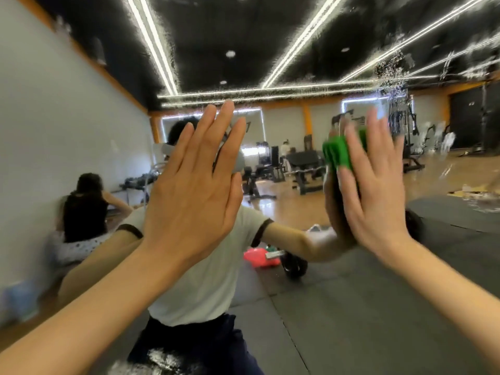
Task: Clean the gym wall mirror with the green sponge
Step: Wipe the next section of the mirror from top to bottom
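Both hands are raised flat against the mirror (351, 36), which fills the view. The left hand (189, 190) lies at 9 o'clock of centre, palm to the glass, fingers (213, 136) straight and close together, holding nothing. The right hand (378, 185) lies at 3 o'clock, fingers straight and slightly spread, pressing the sponge (339, 154) onto the glass. Only the sponge's left edge shows, at 10 o'clock of that hand; the rest is hidden under the palm. The right fingertips are blurred, so their exact contact cannot be made out. Wet streaks and droplets (392, 69) mark the glass at 2 o'clock. More smears (151, 358) sit at 7 o'clock, cut off by the lower edge. The reflection is soft; a seated person (84, 212) at 9 o'clock is indistinct.
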Demonstrator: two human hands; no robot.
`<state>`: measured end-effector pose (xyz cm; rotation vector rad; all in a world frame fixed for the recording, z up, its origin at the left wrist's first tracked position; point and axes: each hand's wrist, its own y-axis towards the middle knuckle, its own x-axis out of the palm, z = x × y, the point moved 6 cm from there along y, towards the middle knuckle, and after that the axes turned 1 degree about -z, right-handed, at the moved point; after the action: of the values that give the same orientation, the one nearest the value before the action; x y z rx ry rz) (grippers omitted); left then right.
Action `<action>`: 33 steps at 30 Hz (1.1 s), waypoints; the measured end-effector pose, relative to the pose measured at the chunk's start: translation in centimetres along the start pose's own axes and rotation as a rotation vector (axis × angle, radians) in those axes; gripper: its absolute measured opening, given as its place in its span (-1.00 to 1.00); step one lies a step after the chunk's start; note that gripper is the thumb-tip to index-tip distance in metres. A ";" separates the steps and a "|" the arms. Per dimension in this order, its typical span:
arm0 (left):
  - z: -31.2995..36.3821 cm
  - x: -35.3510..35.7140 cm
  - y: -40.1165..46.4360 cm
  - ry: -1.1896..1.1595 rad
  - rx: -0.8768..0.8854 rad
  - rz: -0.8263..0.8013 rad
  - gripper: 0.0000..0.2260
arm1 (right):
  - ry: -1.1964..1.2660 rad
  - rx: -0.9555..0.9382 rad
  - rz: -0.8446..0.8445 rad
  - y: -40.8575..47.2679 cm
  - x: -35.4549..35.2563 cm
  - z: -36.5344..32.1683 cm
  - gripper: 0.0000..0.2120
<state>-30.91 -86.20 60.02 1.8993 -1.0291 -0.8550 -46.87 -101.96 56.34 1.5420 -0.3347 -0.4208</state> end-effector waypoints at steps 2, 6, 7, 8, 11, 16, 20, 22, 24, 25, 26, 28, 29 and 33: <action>-0.1 0.0 -0.1 0.004 0.002 0.007 -0.48 | 0.017 0.088 0.070 3.0 0.3 -0.2 -0.51; -0.1 0.1 -0.1 0.000 0.008 0.011 -0.48 | -0.018 -0.014 -0.022 -4.3 0.8 -0.7 -0.49; -0.1 0.1 -0.1 0.000 0.006 0.015 -0.48 | -0.042 -0.061 -0.071 -7.9 0.9 -0.7 -0.49; -0.1 0.1 -0.2 0.000 0.004 0.019 -0.48 | -0.076 -0.106 -0.121 -11.5 1.0 -0.7 -0.49; -0.1 0.0 -0.2 -0.004 0.007 0.026 -0.49 | -0.142 -0.222 -0.204 -17.2 0.6 -0.2 -0.48; -0.1 0.1 -0.3 -0.023 -0.003 0.024 -0.48 | -0.065 -0.277 -0.137 -6.3 0.5 -0.7 -0.50; -0.2 0.1 -0.3 -0.020 -0.012 0.024 -0.47 | 0.037 -0.077 -0.002 -0.8 0.8 -1.8 -0.51; -0.1 0.0 -0.2 -0.015 -0.009 0.029 -0.47 | 0.023 -0.103 -0.042 -5.5 1.4 -2.0 -0.49; -0.1 0.0 -0.3 -0.010 -0.006 0.033 -0.48 | -0.063 -0.215 -0.132 -13.3 1.8 -2.1 -0.47; 0.0 0.0 -0.3 -0.004 -0.005 0.036 -0.49 | -0.101 -0.267 -0.172 -17.0 1.8 -1.9 -0.47; 0.0 -0.1 -0.3 0.002 -0.003 0.038 -0.49 | -0.131 -0.301 -0.208 -19.7 1.7 -1.7 -0.47; 0.1 -0.1 -0.2 0.012 -0.005 0.038 -0.49 | -0.157 -0.370 -0.234 -20.5 1.3 -1.3 -0.47; 0.0 -0.1 -0.2 0.015 -0.008 0.034 -0.49 | -0.153 -0.392 -0.234 -19.0 1.3 -1.4 -0.47; 0.1 -0.2 -0.2 0.025 -0.010 0.035 -0.49 | 0.015 -0.178 -0.057 -5.5 0.8 -2.3 -0.50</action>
<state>-31.00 -85.95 59.86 1.8734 -1.0378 -0.8128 -45.32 -100.17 50.80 1.3828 -0.2360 -0.4710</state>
